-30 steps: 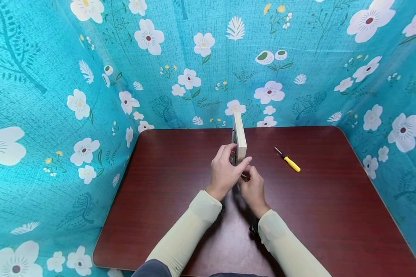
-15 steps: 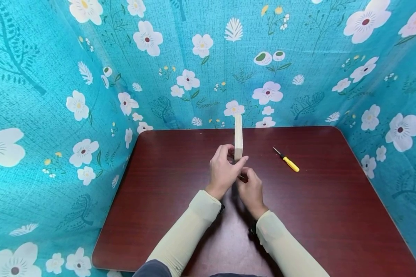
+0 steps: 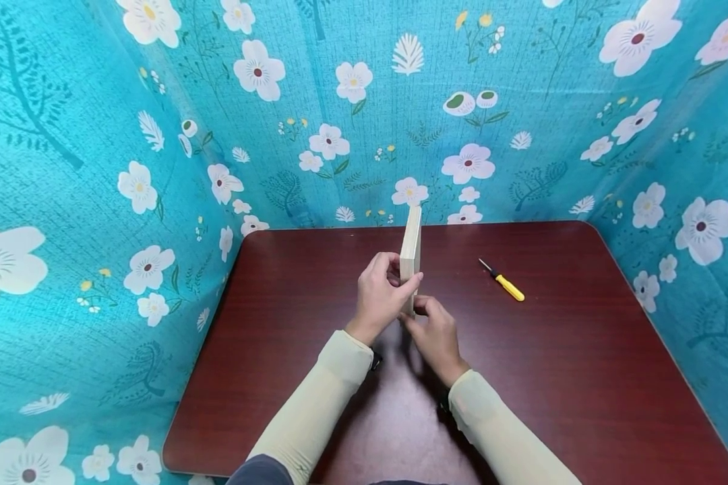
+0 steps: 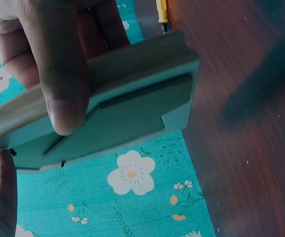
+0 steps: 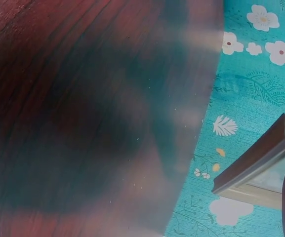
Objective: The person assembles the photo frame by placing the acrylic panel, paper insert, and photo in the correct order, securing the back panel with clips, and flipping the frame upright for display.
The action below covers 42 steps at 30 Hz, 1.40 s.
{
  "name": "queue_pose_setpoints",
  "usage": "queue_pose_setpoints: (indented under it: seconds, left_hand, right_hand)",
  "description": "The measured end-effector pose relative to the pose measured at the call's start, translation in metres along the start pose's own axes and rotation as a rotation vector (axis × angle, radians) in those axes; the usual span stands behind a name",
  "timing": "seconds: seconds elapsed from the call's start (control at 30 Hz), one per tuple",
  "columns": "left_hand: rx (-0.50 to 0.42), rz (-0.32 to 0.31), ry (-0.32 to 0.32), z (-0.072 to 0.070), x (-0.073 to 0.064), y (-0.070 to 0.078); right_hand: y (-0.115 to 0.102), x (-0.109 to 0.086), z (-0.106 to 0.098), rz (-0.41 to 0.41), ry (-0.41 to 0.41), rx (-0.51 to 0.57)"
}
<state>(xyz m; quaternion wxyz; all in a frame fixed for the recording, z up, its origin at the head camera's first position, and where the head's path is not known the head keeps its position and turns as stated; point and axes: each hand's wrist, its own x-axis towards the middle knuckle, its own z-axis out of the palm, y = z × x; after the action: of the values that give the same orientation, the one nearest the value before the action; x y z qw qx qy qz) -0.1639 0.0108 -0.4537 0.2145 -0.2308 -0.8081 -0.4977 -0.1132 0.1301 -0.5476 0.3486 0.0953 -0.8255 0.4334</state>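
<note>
A light wooden picture frame (image 3: pixel 409 249) stands on edge above the table, held by both hands. My left hand (image 3: pixel 381 293) grips its near part, with the thumb across the back panel (image 4: pixel 137 103) in the left wrist view. That panel is grey-green, with a slanted strip and small dark tabs. Lower down, the fingers of my right hand (image 3: pixel 435 331) pinch the frame's near lower end. In the right wrist view a corner of the frame (image 5: pixel 261 153) shows its moulded edge, beside a dark finger at the picture's border.
A screwdriver (image 3: pixel 502 280) with a yellow handle lies on the dark red table (image 3: pixel 558 377), right of the hands. Teal flowered cloth (image 3: pixel 352 135) hangs behind the table and along both sides.
The picture frame has turned and shifted slightly left and down, so its right-hand face now shows in the head view. Both hands have moved a little left with it.
</note>
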Motion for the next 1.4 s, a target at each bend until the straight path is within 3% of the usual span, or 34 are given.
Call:
queue_pose_setpoints:
  seconds: [0.2, 0.53, 0.7, 1.0, 1.1, 1.3, 1.4]
  left_hand:
    - [0.009, -0.018, -0.018, -0.003, 0.003, 0.000]
    - [0.059, -0.039, -0.027, -0.011, 0.007, -0.002]
    - [0.062, -0.050, -0.034, -0.014, 0.007, -0.006]
    - [-0.032, -0.120, -0.054, -0.018, 0.007, -0.005]
    - [-0.017, -0.104, -0.076, -0.018, 0.006, -0.005]
    - [0.012, -0.077, -0.108, -0.015, 0.001, -0.006]
    - [-0.002, -0.074, -0.104, -0.014, 0.000, -0.007]
  right_hand:
    - [0.003, 0.002, -0.002, -0.078, -0.026, -0.022]
    - [0.011, 0.012, -0.012, -0.149, -0.044, 0.084]
    - [0.019, 0.018, -0.019, -0.116, -0.053, 0.056]
    - [0.036, 0.035, -0.036, -0.024, -0.026, -0.001]
    - [0.042, 0.039, -0.039, 0.046, -0.043, 0.002]
    - [0.050, 0.042, -0.045, 0.346, -0.144, 0.071]
    - [0.055, 0.042, -0.048, 0.451, -0.193, 0.134]
